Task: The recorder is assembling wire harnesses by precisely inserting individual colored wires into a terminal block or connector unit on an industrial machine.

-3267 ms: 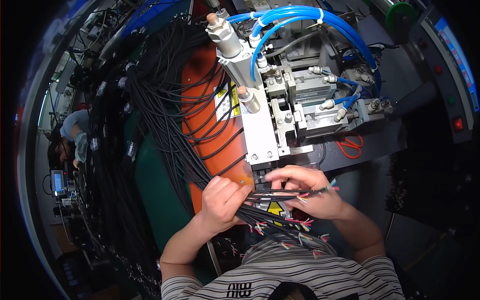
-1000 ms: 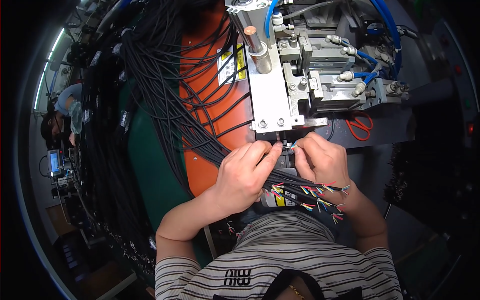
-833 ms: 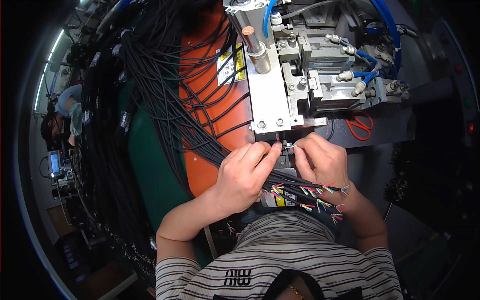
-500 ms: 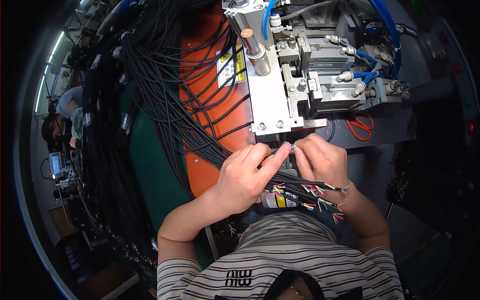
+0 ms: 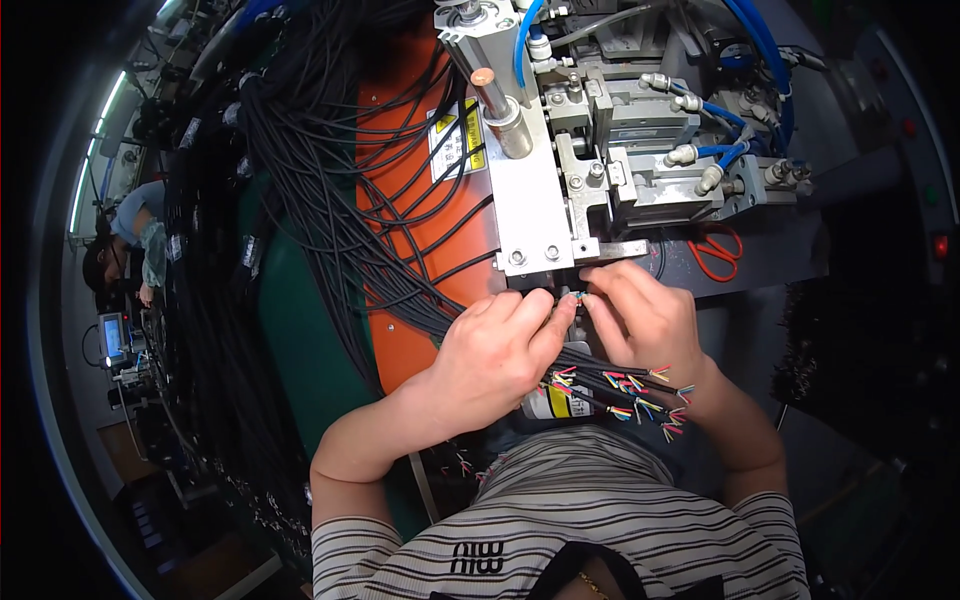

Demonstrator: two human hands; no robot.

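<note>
My left hand (image 5: pixel 492 350) is closed, thumb and forefinger pinching the end of a black cable just below the white metal block of the machine (image 5: pixel 533 205). Short coloured wires (image 5: pixel 578 298) fan out of that end, between the fingertips of both hands. From the right, my right hand (image 5: pixel 645 318) meets these wires with thumb and bent fingers; its exact hold is partly hidden. Below the hands lies a bundle of black cables (image 5: pixel 590 372), its stripped ends showing red, yellow, blue and white wires.
A mass of black cables (image 5: pixel 300 150) drapes over the orange panel (image 5: pixel 405 350) at left. Pneumatic cylinders (image 5: pixel 655 190) with blue hoses stand behind my hands. Red-handled scissors (image 5: pixel 715 255) lie to the right. Another person (image 5: pixel 130 235) works at far left.
Both hands remain at the wire ends under the metal block. My right forefinger has lifted a little away from the thumb, and the coloured wires sit slightly further left.
</note>
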